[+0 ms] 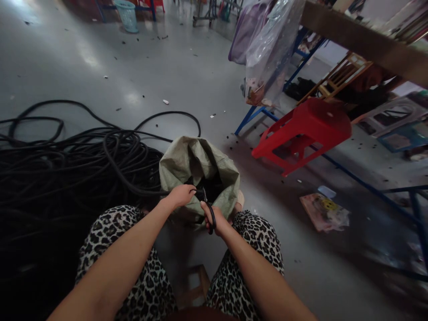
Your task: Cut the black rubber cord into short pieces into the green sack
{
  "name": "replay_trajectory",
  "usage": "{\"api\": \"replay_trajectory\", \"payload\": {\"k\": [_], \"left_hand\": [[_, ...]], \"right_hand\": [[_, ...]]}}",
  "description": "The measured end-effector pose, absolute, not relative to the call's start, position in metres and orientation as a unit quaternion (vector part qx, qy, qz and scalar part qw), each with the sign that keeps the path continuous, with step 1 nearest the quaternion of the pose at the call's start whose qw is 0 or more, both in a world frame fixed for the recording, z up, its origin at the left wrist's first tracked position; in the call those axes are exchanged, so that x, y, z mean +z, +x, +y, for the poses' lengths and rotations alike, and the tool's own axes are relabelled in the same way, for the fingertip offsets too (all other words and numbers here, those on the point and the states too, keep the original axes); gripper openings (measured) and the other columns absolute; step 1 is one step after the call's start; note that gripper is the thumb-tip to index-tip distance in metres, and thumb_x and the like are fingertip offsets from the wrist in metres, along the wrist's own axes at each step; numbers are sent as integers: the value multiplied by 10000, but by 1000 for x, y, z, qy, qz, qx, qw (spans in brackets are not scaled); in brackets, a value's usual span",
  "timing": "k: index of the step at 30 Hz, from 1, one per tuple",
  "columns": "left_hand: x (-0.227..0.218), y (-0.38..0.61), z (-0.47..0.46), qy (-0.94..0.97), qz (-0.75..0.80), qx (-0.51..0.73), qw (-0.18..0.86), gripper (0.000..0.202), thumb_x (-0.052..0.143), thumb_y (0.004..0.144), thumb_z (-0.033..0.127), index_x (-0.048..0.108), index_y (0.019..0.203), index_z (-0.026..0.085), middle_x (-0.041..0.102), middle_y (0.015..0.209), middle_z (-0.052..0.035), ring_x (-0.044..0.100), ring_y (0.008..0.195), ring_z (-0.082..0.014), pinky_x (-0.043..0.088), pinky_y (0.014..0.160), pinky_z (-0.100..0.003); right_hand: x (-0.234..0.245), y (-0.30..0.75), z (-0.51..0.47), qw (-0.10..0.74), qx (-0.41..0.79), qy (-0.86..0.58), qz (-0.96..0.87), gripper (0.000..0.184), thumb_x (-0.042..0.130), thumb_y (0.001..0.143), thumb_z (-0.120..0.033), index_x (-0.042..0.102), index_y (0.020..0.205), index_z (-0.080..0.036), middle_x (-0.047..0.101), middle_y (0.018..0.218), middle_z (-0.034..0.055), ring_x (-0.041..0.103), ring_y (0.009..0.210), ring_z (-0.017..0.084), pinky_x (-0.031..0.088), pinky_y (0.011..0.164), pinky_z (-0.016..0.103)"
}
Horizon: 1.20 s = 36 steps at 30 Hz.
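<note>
Black hose (150, 192) pinched in left hand (180, 195), grip closed round it, at near rim of green sack (200, 162). Right hand (219, 220) just beside, grip closed on scissors (210, 225), blades up by hose end. Loose coils (83, 165) heaped left on floor (167, 76); red stool (304, 127) far right.
</note>
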<state>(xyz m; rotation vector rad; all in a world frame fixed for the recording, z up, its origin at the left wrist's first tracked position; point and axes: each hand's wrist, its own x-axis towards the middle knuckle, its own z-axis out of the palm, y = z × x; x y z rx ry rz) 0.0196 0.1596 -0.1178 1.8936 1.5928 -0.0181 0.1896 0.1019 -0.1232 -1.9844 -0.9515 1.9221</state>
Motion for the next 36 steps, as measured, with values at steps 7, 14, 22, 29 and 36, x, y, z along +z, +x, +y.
{"api": "replay_trajectory", "payload": {"k": [7, 14, 22, 29, 36], "left_hand": [[-115, 21, 160, 723, 602, -23, 338, 325, 425, 883, 282, 685, 1071, 226, 697, 1107, -76, 637, 996, -213, 462, 857, -293], [-113, 20, 159, 732, 593, -23, 335, 328, 422, 877, 272, 690, 1060, 219, 701, 1095, -80, 641, 994, -219, 464, 862, -299], [-114, 18, 156, 727, 605, 10, 324, 343, 440, 867, 274, 665, 1117, 203, 682, 1152, -74, 618, 1065, -214, 445, 928, -298], [-113, 17, 153, 728, 606, 24, 320, 329, 457, 858, 259, 661, 1110, 201, 687, 1131, -82, 621, 1054, -231, 452, 904, -312], [-119, 19, 155, 732, 603, 11, 316, 325, 479, 849, 273, 643, 1122, 210, 694, 1107, -84, 637, 1017, -239, 462, 857, -319]], "right_hand": [[-128, 193, 97, 92, 633, -673, -370, 497, 512, 823, -631, 481, 630, -174, 432, 429, -17, 402, 308, 101, 340, 279, 217], [-129, 196, 93, 96, 635, -684, -346, 496, 553, 809, -609, 472, 607, -164, 428, 435, -31, 392, 276, 75, 310, 266, 183], [-132, 200, 90, 118, 653, -670, -333, 443, 499, 857, -581, 483, 730, -157, 447, 429, -51, 448, 297, 92, 350, 287, 170], [-137, 200, 86, 160, 656, -655, -339, 405, 489, 886, -533, 510, 800, -138, 525, 472, -24, 514, 350, 98, 349, 321, 153], [-127, 223, 84, 174, 614, -697, -327, 356, 609, 828, -475, 491, 720, -156, 492, 431, -36, 465, 304, 88, 299, 283, 154]]}}
